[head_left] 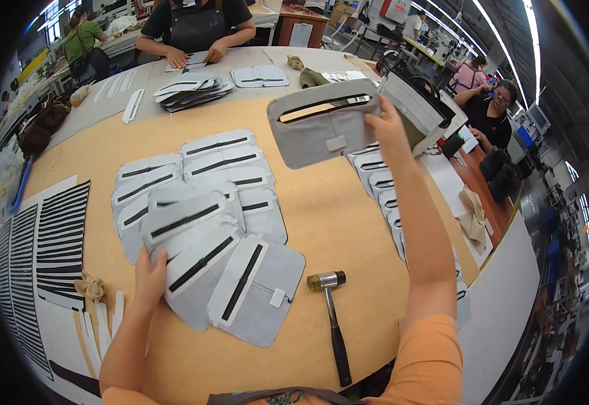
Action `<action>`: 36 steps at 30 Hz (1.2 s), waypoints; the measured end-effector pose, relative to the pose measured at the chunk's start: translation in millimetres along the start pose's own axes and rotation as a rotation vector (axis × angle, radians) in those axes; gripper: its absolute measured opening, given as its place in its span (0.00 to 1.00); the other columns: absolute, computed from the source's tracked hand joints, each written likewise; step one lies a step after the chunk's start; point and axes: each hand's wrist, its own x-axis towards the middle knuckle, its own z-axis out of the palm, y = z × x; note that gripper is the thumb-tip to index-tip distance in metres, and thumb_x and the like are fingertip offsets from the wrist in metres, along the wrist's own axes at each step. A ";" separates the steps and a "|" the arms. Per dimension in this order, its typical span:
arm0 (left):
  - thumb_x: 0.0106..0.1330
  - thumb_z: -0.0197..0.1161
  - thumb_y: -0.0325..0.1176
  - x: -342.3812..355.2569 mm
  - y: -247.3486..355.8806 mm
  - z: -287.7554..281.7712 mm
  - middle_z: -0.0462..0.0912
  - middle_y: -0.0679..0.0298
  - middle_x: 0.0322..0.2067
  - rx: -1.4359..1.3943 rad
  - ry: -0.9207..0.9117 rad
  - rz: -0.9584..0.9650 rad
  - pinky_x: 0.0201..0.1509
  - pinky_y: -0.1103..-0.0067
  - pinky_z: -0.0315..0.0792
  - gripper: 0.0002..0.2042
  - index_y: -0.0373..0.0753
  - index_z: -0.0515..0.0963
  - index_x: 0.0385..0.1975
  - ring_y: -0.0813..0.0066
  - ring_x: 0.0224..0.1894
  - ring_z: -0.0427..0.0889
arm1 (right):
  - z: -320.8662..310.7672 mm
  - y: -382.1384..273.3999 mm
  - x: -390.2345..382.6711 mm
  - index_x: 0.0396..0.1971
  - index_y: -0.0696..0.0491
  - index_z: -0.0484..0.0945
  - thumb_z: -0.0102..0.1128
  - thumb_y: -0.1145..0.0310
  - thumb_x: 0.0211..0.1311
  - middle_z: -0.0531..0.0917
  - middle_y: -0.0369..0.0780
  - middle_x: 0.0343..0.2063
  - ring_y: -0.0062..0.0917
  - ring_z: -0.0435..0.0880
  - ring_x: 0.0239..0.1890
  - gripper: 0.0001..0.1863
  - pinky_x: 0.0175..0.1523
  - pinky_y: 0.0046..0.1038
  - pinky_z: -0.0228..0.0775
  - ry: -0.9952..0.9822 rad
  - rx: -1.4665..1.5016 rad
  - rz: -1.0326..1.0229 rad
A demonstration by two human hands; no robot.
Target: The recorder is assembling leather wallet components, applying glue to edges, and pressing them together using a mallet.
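Far left, black strips (64, 236) lie in close rows on the bench (348, 229), a crumpled beige cloth (91, 288) just beside them and narrow white strips (99, 334) spread below it. Now the left hand (150, 278): it's gripping the left edge of the fanned grey panels (203, 297), thumb on top, each panel showing a black slot in a pale frame. Just beyond that fan, overlapping rows of more panels (223, 148) cover the tan surface. Up top, a loose grey pile (193, 94) sits near a co-worker (197, 23), both hands down on another piece. Moving right, the mallet (328, 290) lies by itself, handle toward the wearer. And there's the raised grey panel (308, 142), clear of the bench, its slot open, a small white tab below; the right hand (389, 128) pinches its right edge. Under that forearm runs a column of slotted panels (382, 182).
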 end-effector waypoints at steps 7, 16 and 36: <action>0.64 0.54 0.24 -29.4 -3.1 -2.4 0.78 0.52 0.42 -0.035 0.146 0.028 0.49 0.78 0.69 0.17 0.23 0.67 0.51 0.68 0.43 0.77 | 60.8 172.9 60.8 0.63 0.56 0.62 0.47 0.83 0.46 0.77 0.45 0.49 0.31 0.76 0.50 0.36 0.55 0.24 0.65 0.160 -0.531 0.216; 0.66 0.52 0.24 -25.0 -3.0 6.3 0.75 0.51 0.47 -0.122 0.216 0.055 0.52 0.77 0.67 0.20 0.31 0.59 0.57 0.68 0.48 0.74 | 60.7 103.2 2.9 0.53 0.54 0.72 0.56 0.69 0.55 0.78 0.48 0.46 0.41 0.75 0.50 0.23 0.54 0.37 0.67 -0.026 -1.028 -0.132; 0.60 0.61 0.32 -146.8 66.9 -40.8 0.71 0.52 0.47 0.508 0.029 0.571 0.50 0.65 0.66 0.20 0.33 0.69 0.51 0.52 0.48 0.72 | 138.6 42.6 -235.9 0.29 0.57 0.77 0.59 0.67 0.51 0.81 0.47 0.30 0.39 0.80 0.34 0.09 0.42 0.34 0.73 -0.539 -0.967 -0.026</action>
